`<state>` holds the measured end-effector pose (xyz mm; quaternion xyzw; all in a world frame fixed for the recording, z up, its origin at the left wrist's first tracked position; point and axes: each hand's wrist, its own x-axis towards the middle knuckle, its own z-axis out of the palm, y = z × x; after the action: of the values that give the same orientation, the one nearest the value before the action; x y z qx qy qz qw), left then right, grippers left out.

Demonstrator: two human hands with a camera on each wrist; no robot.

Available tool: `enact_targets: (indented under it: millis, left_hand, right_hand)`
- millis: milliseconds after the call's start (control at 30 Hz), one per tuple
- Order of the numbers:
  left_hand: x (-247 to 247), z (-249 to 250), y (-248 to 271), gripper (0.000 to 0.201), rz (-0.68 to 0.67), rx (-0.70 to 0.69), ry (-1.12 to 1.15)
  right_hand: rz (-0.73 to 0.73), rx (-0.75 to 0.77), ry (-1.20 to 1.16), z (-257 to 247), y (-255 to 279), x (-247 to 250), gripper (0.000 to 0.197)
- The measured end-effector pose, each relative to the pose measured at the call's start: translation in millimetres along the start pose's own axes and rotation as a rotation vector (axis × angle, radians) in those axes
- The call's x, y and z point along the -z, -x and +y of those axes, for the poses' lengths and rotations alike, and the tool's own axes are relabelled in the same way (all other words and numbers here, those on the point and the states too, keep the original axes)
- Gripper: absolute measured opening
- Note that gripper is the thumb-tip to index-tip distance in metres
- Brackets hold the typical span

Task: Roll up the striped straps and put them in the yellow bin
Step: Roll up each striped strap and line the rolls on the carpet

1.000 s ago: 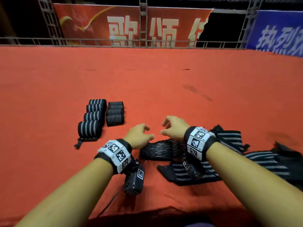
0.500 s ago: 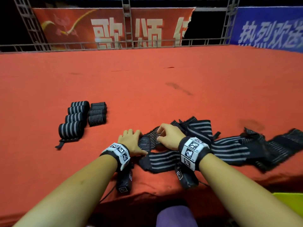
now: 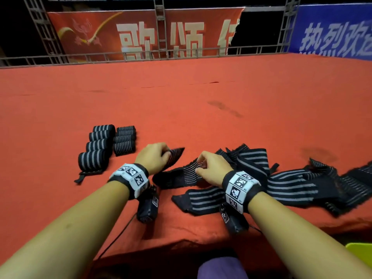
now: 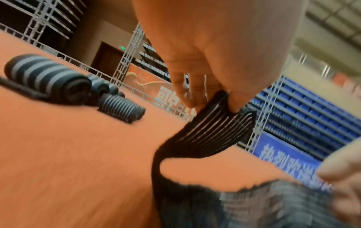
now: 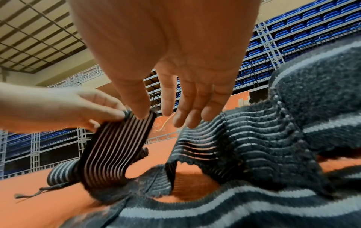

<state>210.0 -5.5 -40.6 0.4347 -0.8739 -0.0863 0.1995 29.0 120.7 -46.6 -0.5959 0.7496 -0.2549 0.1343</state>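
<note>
Pinched between the thumb and the fingers of your left hand (image 3: 153, 158) is the free end of a thin-striped strap (image 3: 177, 174), lifted off the red cloth (image 3: 201, 109). Your right hand (image 3: 209, 168) is just beside it. In the right wrist view its thumb seems to touch the same end from the other side, while its other fingers are nearly straight and hold nothing that I can see.

From the grip, the strap goes down and toward your right. It bends once on the cloth below your left hand, and then it runs under your right hand into the loose heap of straps (image 3: 291, 184). So the long axis lies from left to right across you, and the whole free length is on the right side of the grip. I judge that the roll must start at the pinched end and travel to the right, toward the heap.

Your left hand is the nearer one to the end. Your right hand is the nearer one to the body of the strap, so it can keep the strap flat and straight during the rolling.

To the left of the grip, well apart from it, the finished rolls (image 3: 100, 148) lie together on the cloth. Only one corner of the yellow bin (image 3: 360, 252) is visible, low and far to your right, below the table edge.
</note>
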Motion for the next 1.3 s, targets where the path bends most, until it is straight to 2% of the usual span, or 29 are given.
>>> enact_targets:
  millis: [67, 200, 267, 367, 433, 467, 533, 600, 700, 800, 900, 967, 1067, 1167, 1300]
  left_hand:
    - [35, -1, -5, 0.005, 0.099, 0.007, 0.149]
    - [113, 7, -12, 0.011, 0.253, -0.062, 0.433]
    - [148, 15, -7, 0.013, 0.274, -0.113, 0.568]
    - [188, 29, 5, 0.014, 0.268, -0.203, 0.608]
    - [209, 37, 14, 0.012, 0.308, -0.247, 0.595]
    - [219, 38, 18, 0.01, 0.335, -0.26, 0.586]
    - [237, 33, 23, 0.009, 0.405, -0.253, 0.574]
    - [249, 23, 26, 0.013, 0.47, -0.206, 0.58]
    - [261, 7, 28, 0.022, 0.554, -0.127, 0.63]
    - [264, -8, 28, 0.027, 0.622, -0.046, 0.645]
    - [259, -18, 27, 0.027, 0.627, 0.006, 0.628]
    - [256, -24, 27, 0.027, 0.662, 0.044, 0.645]
    - [253, -37, 24, 0.028, 0.704, 0.125, 0.684]
    - [242, -42, 24, 0.027, 0.614, 0.185, 0.721]
    - [230, -28, 27, 0.025, 0.505, 0.171, 0.788]
  right_hand:
    - [0.016, 0.015, -0.002, -9, -1, 0, 0.036]
    - [0.12, 0.046, -0.075, -38, -6, 6, 0.057]
    - [0.13, 0.087, -0.134, -62, -10, 15, 0.061]
    - [0.119, 0.158, -0.223, -102, -20, 33, 0.064]
    - [0.141, 0.201, -0.336, -124, -27, 46, 0.058]
    - [0.137, 0.227, -0.405, -132, -29, 53, 0.048]
    - [0.022, 0.274, -0.508, -141, -29, 60, 0.023]
    - [-0.132, 0.297, -0.529, -138, -30, 59, 0.013]
    - [-0.245, 0.235, -0.413, -115, -29, 47, 0.01]
    - [-0.32, 0.101, -0.217, -84, -22, 33, 0.01]
    - [-0.325, 0.037, 0.034, -56, -15, 22, 0.007]
    - [-0.302, 0.023, 0.138, -41, -13, 23, 0.018]
    - [-0.263, 0.006, 0.117, -27, -11, 30, 0.021]
    - [-0.25, 0.011, -0.077, -30, -8, 34, 0.014]
    - [-0.288, 0.086, -0.127, -59, -3, 14, 0.071]
